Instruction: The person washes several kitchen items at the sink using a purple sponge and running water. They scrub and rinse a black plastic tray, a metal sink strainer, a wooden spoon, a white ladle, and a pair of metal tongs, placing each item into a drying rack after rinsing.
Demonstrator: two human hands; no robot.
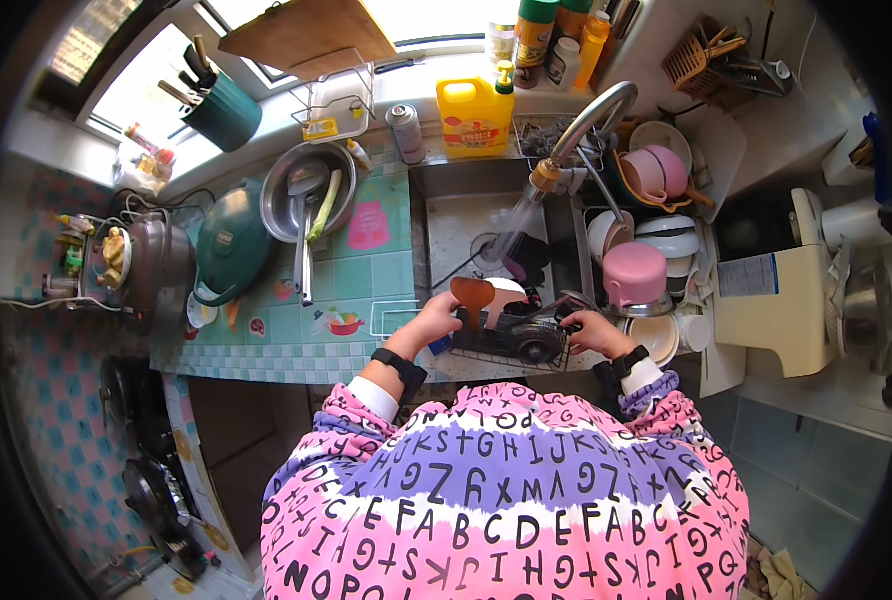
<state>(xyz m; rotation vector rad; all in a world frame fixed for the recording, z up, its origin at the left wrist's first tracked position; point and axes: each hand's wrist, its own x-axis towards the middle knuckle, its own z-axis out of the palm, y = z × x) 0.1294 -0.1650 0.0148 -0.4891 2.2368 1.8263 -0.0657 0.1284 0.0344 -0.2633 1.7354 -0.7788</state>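
Note:
At the front edge of the steel sink [435, 184], a black rack [502, 346] with a wire base sits between my hands. My left hand [440, 315] grips its left end, close to a brown paddle-shaped utensil [472, 292]. A white paddle-shaped utensil [504, 291] stands beside the brown one. My right hand [597, 334] has its fingers curled on the rack's right end, near a dark metal utensil [572, 300]. Water runs from the curved faucet [596, 105] into the basin, where a dark, wet item [527, 259] lies.
Right of the sink, a pink pot [633, 271] rests among stacked bowls. A yellow detergent jug [476, 120] and spray can [406, 133] stand behind it. Leftward are a steel bowl [270, 187] holding ladles and a scallion, a green lidded pan [236, 236] and a knife block [225, 112].

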